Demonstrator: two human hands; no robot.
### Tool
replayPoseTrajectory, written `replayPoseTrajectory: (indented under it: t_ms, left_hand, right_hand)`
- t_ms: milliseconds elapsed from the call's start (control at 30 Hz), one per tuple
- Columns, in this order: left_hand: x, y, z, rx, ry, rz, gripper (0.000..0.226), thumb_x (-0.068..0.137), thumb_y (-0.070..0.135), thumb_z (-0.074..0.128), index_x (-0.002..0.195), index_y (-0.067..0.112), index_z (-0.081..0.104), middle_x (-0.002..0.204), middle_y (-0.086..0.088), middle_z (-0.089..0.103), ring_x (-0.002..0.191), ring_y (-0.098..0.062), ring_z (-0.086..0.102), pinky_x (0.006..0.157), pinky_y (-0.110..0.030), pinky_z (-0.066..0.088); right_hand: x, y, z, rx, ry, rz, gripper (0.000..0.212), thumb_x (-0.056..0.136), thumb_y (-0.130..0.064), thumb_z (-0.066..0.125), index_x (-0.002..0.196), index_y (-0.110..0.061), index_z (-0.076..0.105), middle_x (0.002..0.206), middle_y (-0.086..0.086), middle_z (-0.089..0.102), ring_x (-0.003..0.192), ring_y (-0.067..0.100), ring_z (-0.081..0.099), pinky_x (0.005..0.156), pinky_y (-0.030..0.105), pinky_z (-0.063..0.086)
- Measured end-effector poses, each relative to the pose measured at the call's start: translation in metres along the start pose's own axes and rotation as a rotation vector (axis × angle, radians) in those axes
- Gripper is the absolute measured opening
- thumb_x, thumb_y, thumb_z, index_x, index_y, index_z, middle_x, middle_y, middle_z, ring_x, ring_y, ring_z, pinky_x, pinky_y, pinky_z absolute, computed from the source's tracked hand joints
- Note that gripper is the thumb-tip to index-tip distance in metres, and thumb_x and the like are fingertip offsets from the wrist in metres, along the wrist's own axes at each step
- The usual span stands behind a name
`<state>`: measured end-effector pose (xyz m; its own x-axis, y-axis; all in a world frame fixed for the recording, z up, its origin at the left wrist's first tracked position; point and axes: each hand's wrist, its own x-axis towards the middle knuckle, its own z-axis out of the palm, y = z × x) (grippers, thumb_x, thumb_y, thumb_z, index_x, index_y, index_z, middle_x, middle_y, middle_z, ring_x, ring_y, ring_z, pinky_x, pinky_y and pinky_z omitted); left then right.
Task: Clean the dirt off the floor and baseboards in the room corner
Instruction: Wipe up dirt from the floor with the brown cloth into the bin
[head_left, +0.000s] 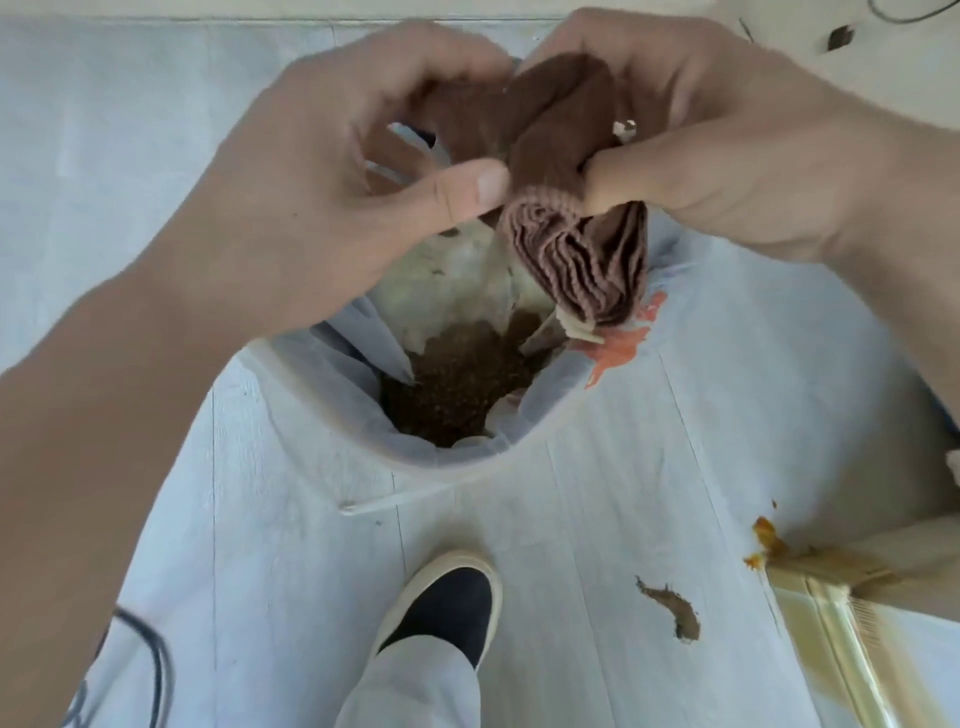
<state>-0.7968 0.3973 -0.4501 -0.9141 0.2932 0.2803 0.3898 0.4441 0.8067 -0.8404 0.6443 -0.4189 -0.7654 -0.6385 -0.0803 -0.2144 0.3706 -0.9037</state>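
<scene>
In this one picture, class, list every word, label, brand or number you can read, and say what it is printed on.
None can be read.
The bin liner carries orange-red marks, too crumpled to tell whether they are letters.
The brown cloth, floor and shoe show no print.

The pale whitewashed plank floor (597, 519) is carrying a white bag-lined waste bin (332, 415) at centre, a dark slip-on shoe (441, 608) sitting at six o'clock, a brown dirt smear (670, 613) lying at five and orange-yellow spatter (766, 540) showing at four.
</scene>
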Motion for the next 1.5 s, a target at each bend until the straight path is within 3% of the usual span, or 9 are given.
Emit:
replayPoseTrajectory:
  t_ms: [267, 433, 600, 867, 967, 1100, 1267, 1400, 1500]
  left_hand:
    - [0.018, -0.008, 0.002, 0.103, 0.141, -0.130, 0.029, 0.093, 0.040, 0.075, 0.104, 0.013, 0.070, 0.087, -0.001, 0.072, 0.070, -0.009, 0.071, 0.066, -0.029, 0.060]
    - [0.025, -0.008, 0.009, 0.152, 0.145, -0.200, 0.025, 0.090, 0.043, 0.077, 0.097, 0.020, 0.071, 0.085, 0.000, 0.073, 0.059, -0.007, 0.067, 0.059, -0.026, 0.057]
    - [0.023, -0.009, 0.011, 0.159, 0.140, -0.209, 0.023, 0.090, 0.041, 0.078, 0.101, 0.022, 0.073, 0.084, 0.001, 0.073, 0.059, -0.009, 0.068, 0.063, -0.036, 0.062]
    - [0.000, 0.019, 0.013, 0.464, 0.216, 0.101, 0.043, 0.102, 0.018, 0.047, 0.145, 0.019, 0.055, 0.137, 0.003, 0.062, 0.111, -0.010, 0.060, 0.102, -0.034, 0.048]
    - [-0.023, 0.027, 0.036, 0.504, -0.099, 0.129, 0.051, 0.101, 0.011, 0.046, 0.152, 0.015, 0.046, 0.156, -0.001, 0.048, 0.073, 0.005, 0.052, 0.080, -0.034, 0.054]
    - [-0.039, 0.029, 0.035, 0.470, -0.016, 0.053, 0.041, 0.090, 0.012, 0.045, 0.118, 0.016, 0.075, 0.075, 0.006, 0.069, 0.046, -0.001, 0.035, 0.053, -0.027, 0.047]
    - [-0.036, 0.040, 0.050, 0.372, -0.148, -0.015, 0.056, 0.088, 0.008, 0.040, 0.141, 0.014, 0.058, 0.139, -0.002, 0.064, 0.089, -0.002, 0.066, 0.085, -0.020, 0.052]
    - [-0.041, 0.033, 0.044, 0.379, -0.043, -0.115, 0.044, 0.088, 0.016, 0.039, 0.112, 0.019, 0.075, 0.081, 0.002, 0.072, 0.057, -0.003, 0.053, 0.060, -0.012, 0.046]
    - [-0.033, 0.033, 0.049, 0.412, -0.130, -0.033, 0.058, 0.090, 0.008, 0.042, 0.145, 0.017, 0.054, 0.133, 0.001, 0.065, 0.074, 0.001, 0.052, 0.079, -0.005, 0.042]
  right_hand:
    - [0.023, -0.001, 0.017, 0.076, 0.046, 0.215, 0.040, 0.096, 0.003, 0.045, 0.105, -0.029, 0.066, 0.088, -0.006, 0.075, 0.083, 0.013, 0.073, 0.065, 0.025, 0.056]
    - [0.019, 0.003, 0.026, 0.071, 0.185, 0.248, 0.038, 0.106, -0.003, 0.041, 0.076, -0.024, 0.051, 0.048, -0.025, 0.059, 0.051, -0.008, 0.060, 0.052, 0.006, 0.043]
    - [0.025, 0.002, 0.030, 0.297, 0.157, 0.423, 0.017, 0.100, -0.022, 0.058, 0.108, -0.012, 0.069, 0.097, 0.007, 0.079, 0.089, 0.025, 0.077, 0.089, 0.043, 0.062]
    - [0.017, -0.003, 0.032, 0.408, 0.348, 0.427, 0.014, 0.100, -0.015, 0.061, 0.097, -0.005, 0.070, 0.083, 0.011, 0.077, 0.078, 0.026, 0.077, 0.075, 0.042, 0.065]
    - [0.019, -0.005, 0.032, 0.370, 0.374, 0.429, 0.013, 0.098, -0.011, 0.059, 0.096, -0.003, 0.069, 0.079, 0.011, 0.074, 0.075, 0.027, 0.075, 0.076, 0.040, 0.063]
    - [0.019, -0.006, 0.032, 0.329, 0.424, 0.474, 0.018, 0.100, -0.018, 0.062, 0.097, -0.004, 0.072, 0.092, 0.017, 0.078, 0.089, 0.034, 0.077, 0.084, 0.050, 0.063]
    - [0.022, -0.008, 0.031, 0.290, 0.412, 0.449, 0.021, 0.099, -0.019, 0.062, 0.084, -0.007, 0.071, 0.081, 0.011, 0.076, 0.083, 0.032, 0.076, 0.084, 0.051, 0.063]
    - [0.022, -0.006, 0.036, 0.142, 0.403, 0.429, 0.012, 0.090, -0.020, 0.064, 0.081, -0.013, 0.066, 0.083, 0.016, 0.064, 0.081, 0.041, 0.068, 0.089, 0.072, 0.051]
    - [0.021, -0.002, 0.035, 0.157, 0.443, 0.410, 0.010, 0.091, -0.022, 0.064, 0.088, -0.014, 0.067, 0.086, 0.019, 0.064, 0.085, 0.042, 0.068, 0.088, 0.069, 0.053]
